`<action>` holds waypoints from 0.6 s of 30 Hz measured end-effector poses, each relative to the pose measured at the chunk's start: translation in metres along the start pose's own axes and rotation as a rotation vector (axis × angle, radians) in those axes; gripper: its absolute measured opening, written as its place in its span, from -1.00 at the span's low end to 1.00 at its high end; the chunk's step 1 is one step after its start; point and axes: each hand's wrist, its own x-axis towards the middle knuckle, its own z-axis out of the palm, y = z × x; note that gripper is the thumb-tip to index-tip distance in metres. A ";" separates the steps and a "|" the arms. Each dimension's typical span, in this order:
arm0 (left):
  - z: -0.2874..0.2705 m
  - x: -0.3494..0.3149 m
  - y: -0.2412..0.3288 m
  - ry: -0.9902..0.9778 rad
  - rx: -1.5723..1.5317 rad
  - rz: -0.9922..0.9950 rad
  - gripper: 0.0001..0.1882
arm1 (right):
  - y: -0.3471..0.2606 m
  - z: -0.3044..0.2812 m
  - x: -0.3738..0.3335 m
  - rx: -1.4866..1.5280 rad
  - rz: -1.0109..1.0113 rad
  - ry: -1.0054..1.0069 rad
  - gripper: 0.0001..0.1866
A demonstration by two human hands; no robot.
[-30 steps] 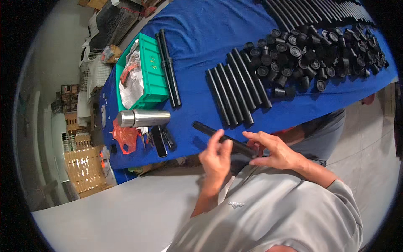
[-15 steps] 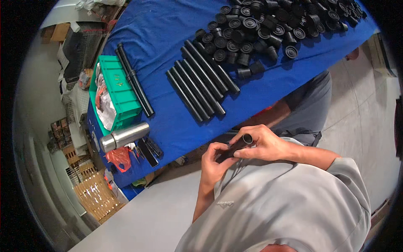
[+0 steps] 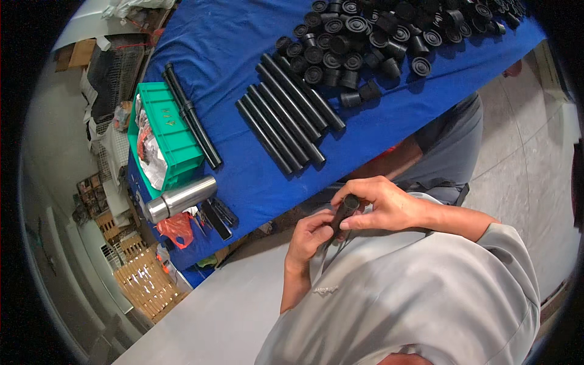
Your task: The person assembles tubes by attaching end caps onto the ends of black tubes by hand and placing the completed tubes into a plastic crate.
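Both hands hold a short black tube (image 3: 347, 210) close to my body, past the near edge of the table. My left hand (image 3: 308, 236) has its fingers closed around the tube's lower part. My right hand (image 3: 384, 205) grips it nearer the top, with the thumb across the near side and the fingers behind. The tube's round upper end faces up. Its lower end is hidden by my hands and shirt. Further off, several long black tubes (image 3: 283, 115) lie side by side on the blue cloth (image 3: 243, 201).
Black ribbed rubber caps (image 3: 420, 66) lie heaped along the far right. At the left are two black rods (image 3: 191, 115), a green crate (image 3: 173, 131), a steel flask (image 3: 185, 198), a red plastic bag (image 3: 176, 229) and a phone (image 3: 216, 220). Another person's leg (image 3: 453, 143) is beyond the table edge.
The tube has tilted more upright and come slightly left. Its open end, plainly hollow before, now shows as a darker, narrower round. My left hand has closed in toward it.
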 end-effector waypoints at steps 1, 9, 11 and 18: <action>0.003 0.001 0.004 -0.006 -0.017 -0.017 -0.53 | 0.001 -0.001 0.001 0.011 -0.006 0.001 -0.63; 0.008 -0.001 0.008 0.000 -0.081 -0.066 -0.61 | -0.001 0.001 0.004 0.020 0.025 -0.012 -0.57; 0.017 -0.004 0.011 0.089 -0.049 0.002 -0.62 | -0.003 -0.001 0.002 -0.025 0.034 0.004 -0.44; 0.016 0.009 0.022 0.394 -0.736 0.563 -0.65 | -0.002 0.003 -0.002 -0.156 -0.033 -0.153 -0.17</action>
